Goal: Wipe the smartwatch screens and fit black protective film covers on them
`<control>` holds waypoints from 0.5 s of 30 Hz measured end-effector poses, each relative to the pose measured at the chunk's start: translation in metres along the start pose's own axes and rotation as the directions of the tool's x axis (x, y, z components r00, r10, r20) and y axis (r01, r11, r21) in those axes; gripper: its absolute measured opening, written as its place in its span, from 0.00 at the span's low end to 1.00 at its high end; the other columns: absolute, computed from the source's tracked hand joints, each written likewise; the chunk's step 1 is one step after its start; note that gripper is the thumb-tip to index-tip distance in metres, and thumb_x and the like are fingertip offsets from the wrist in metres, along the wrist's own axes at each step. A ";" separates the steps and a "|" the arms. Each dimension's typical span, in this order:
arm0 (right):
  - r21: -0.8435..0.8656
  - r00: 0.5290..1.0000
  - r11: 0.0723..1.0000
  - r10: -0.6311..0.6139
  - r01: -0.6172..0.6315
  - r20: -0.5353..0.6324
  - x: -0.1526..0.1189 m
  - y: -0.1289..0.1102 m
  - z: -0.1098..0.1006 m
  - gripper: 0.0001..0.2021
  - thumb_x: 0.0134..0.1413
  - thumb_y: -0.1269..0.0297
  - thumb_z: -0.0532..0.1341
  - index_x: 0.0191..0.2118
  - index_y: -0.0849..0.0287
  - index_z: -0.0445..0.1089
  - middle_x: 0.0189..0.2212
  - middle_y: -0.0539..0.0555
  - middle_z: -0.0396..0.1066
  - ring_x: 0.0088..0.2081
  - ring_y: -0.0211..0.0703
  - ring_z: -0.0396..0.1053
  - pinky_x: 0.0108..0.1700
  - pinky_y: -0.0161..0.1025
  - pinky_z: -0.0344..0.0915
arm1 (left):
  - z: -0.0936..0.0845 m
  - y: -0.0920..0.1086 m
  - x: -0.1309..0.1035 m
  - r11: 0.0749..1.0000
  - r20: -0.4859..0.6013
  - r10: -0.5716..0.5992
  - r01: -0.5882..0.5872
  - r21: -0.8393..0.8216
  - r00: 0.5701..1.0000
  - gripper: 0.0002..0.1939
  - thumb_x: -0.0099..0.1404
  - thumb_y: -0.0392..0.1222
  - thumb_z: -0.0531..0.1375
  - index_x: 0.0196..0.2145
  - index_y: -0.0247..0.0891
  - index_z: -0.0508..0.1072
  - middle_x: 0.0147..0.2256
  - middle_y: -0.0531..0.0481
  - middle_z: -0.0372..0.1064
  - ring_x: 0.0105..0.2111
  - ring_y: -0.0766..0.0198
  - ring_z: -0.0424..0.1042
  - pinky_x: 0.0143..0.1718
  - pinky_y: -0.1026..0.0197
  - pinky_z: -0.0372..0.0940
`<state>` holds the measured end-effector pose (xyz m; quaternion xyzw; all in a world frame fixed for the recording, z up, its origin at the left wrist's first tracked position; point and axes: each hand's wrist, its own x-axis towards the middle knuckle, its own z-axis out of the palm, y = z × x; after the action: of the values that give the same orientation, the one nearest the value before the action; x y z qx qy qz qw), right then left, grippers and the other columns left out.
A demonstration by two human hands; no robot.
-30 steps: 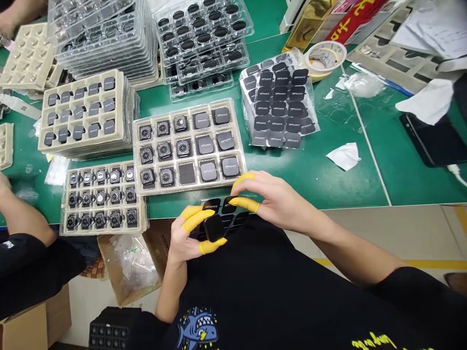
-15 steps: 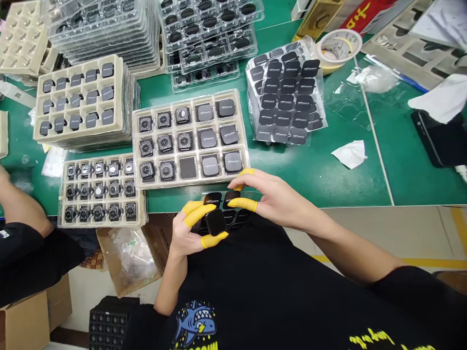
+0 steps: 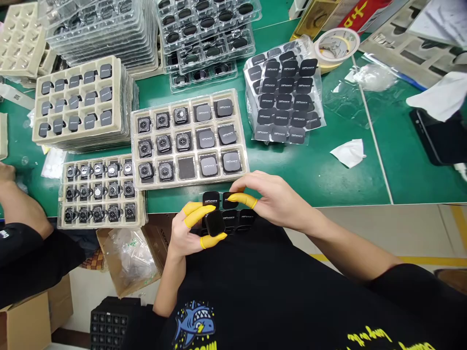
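My left hand, with yellow finger cots, holds a black square smartwatch body between thumb and fingers, its dark screen facing up. Behind it lies a clear sheet of black stickers with white lettering, at the table's front edge. My right hand has its yellow-covered thumb on a sticker in the sheet's top row; its forefinger curls behind and its tip is hidden. Just beyond, a beige tray holds watch bodies, some back side up, others covered with grey lettered stickers. One front-row pocket shows only a dark pad.
A smaller tray of watch bodies sits at left, before stacked trays. Sticker sheets are piled right of centre, near a tape roll. A phone lies far right. Another person's arm rests at left.
My right forefinger has dropped from above the sheet's far edge to behind the sticker, closing toward the thumb. My left hand keeps the watch body in nearly the same place.
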<state>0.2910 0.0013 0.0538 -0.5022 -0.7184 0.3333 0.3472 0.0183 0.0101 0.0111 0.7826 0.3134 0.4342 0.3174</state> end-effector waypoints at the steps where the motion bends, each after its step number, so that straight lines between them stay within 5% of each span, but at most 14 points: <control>1: -0.007 1.000 1.000 0.006 -0.006 0.006 0.000 -0.001 -0.001 0.04 0.74 0.65 0.62 0.44 0.50 0.74 0.39 0.53 0.84 0.40 0.50 0.80 0.46 0.47 0.73 | 0.000 0.001 0.001 1.000 0.002 0.007 -0.007 0.011 1.000 0.29 0.63 0.56 0.80 0.56 0.43 0.83 0.42 0.49 0.82 0.36 0.61 0.82 0.30 0.62 0.78; 9: -0.020 1.000 1.000 0.018 -0.018 -0.011 -0.002 0.002 0.003 0.06 0.76 0.65 0.60 0.42 0.50 0.72 0.48 0.58 0.82 0.48 0.53 0.80 0.49 0.50 0.76 | 0.001 -0.006 0.001 1.000 0.011 0.000 0.000 0.020 1.000 0.28 0.63 0.57 0.79 0.56 0.42 0.83 0.42 0.47 0.83 0.37 0.58 0.84 0.38 0.56 0.82; 15: -0.082 0.967 0.973 -0.224 0.215 -0.123 -0.006 0.007 0.013 0.07 0.75 0.69 0.61 0.42 0.49 0.72 0.50 0.59 0.79 0.63 0.58 0.76 0.61 0.59 0.76 | 0.009 -0.020 -0.005 0.992 -0.070 -0.083 0.075 -0.102 0.994 0.29 0.62 0.64 0.78 0.52 0.40 0.87 0.40 0.45 0.83 0.38 0.56 0.84 0.39 0.55 0.81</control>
<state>0.2847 -0.0041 0.0398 -0.4522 -0.7560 0.2343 0.4113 0.0194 0.0161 -0.0104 0.7363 0.3336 0.4649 0.3612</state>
